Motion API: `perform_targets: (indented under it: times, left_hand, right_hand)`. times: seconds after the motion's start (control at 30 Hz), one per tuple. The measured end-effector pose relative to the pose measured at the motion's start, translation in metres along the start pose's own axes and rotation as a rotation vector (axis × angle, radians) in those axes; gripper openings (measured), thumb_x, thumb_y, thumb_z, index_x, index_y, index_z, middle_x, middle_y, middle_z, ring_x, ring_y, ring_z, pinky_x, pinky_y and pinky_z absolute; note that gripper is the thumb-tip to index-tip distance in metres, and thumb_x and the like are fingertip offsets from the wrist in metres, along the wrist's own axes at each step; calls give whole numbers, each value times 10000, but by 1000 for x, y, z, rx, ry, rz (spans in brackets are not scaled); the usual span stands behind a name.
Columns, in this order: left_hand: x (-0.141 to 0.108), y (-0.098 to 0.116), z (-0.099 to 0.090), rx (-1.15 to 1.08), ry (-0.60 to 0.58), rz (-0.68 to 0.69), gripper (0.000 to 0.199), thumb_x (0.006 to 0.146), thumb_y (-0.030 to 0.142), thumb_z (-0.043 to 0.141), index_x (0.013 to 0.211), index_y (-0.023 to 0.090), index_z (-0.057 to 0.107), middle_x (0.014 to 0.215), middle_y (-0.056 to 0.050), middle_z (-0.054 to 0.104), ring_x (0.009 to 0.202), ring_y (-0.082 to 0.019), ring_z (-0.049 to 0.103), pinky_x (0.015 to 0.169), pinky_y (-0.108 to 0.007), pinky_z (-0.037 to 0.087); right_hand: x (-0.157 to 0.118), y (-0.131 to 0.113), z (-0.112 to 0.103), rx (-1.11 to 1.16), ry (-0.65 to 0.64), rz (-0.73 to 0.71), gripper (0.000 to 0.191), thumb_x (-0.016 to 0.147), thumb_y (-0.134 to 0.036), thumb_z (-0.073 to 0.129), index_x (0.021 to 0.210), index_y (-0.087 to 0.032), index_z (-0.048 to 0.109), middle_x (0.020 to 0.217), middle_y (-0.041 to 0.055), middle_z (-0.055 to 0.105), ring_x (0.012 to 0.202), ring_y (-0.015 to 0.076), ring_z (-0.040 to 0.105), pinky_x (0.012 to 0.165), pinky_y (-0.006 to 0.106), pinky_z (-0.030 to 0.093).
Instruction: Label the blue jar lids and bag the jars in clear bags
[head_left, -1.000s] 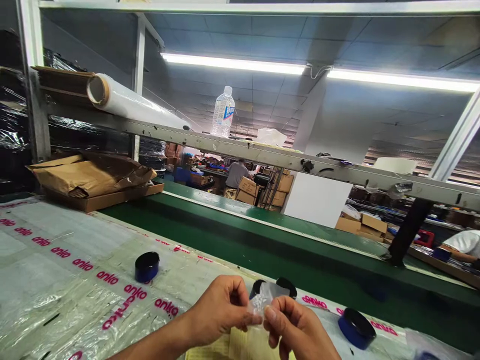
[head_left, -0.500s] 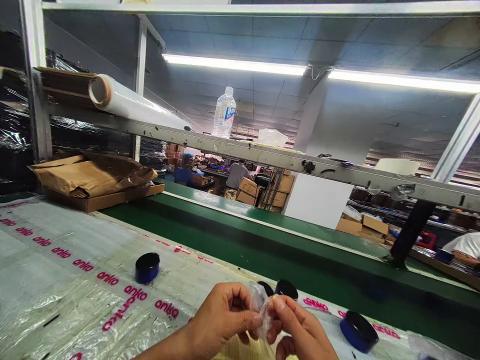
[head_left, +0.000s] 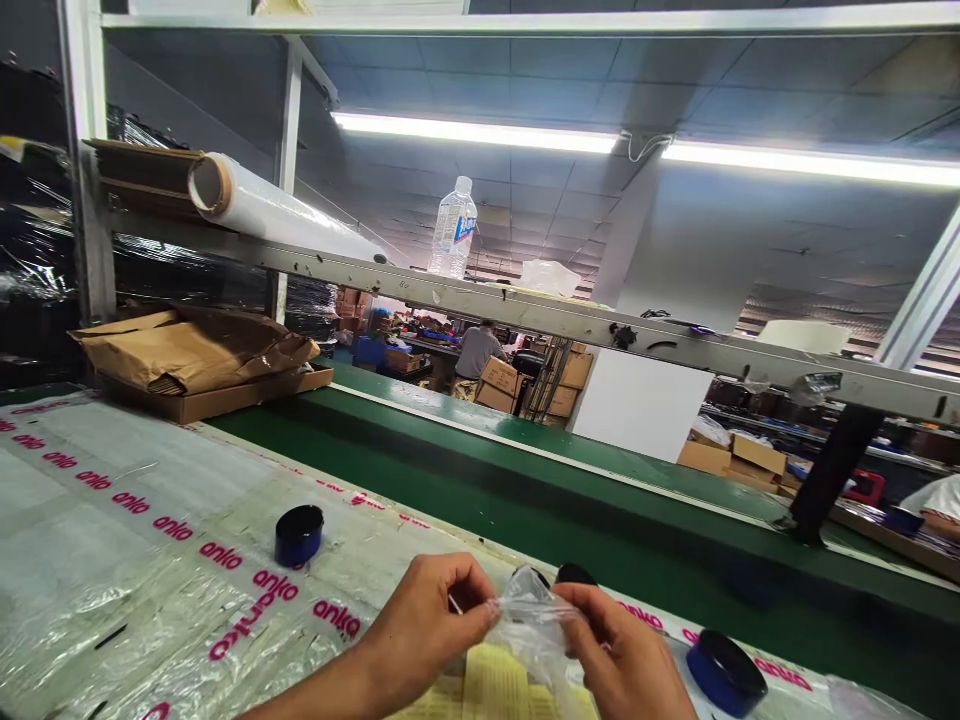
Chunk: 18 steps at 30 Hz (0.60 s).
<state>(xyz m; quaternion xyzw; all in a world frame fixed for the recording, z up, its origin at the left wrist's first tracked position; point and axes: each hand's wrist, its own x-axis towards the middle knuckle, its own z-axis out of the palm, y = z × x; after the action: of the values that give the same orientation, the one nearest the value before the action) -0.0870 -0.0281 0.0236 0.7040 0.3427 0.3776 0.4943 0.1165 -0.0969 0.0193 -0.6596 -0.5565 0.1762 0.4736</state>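
From my remote seat I see the bag (head_left: 538,640) near, right of centre, above the table: thin, clear, crumpled film, with its upper edge stretched between two hands. The left hand (head_left: 424,625) pinches one end between thumb and fingers; the right hand (head_left: 619,640) grips the other the same way. Under the bag lies a yellow sheet (head_left: 491,685), partly covered by film and fingers.

Just beyond the bag I make out two dark pieces; the film partly hides the left one (head_left: 538,578) and the right hand cuts across the right one (head_left: 576,574). Two squat, round pieces with blue sides and glossy black tops stand clear of the hands: one to the left (head_left: 298,536), one to the right (head_left: 726,673).

The table (head_left: 169,610) is covered in wrinkled, shiny plastic with pink "anko" lettering. Beyond it runs a smooth green belt (head_left: 465,510). Far left, creased brown paper (head_left: 202,350) sits in a shallow carton (head_left: 247,395). Above the belt, a scuffed metal rail (head_left: 540,308) crosses my view, with a clear bottle (head_left: 454,230) and a film roll (head_left: 292,215) above it.
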Motion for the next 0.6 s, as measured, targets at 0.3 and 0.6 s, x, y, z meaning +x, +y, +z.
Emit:
perform_targets:
  times: [0.3, 0.6]
  left_hand:
    - [49, 25, -15, 566, 265, 428, 118, 814, 110, 583, 794, 201, 655, 784, 8, 686, 697, -143, 611, 638, -244, 396]
    - [94, -11, 7, 811, 164, 342, 118, 886, 150, 603, 939, 230, 672, 874, 5, 751, 806, -191, 703, 679, -256, 423]
  right_hand:
    - [55, -28, 3, -104, 20, -109, 483, 931, -590, 442, 801, -202, 701, 581, -7, 583, 537, 180, 533, 484, 271, 375]
    - [92, 13, 14, -435, 15, -213, 331, 945, -271, 451, 1150, -212, 705, 952, 60, 730, 870, 243, 671, 724, 316, 486]
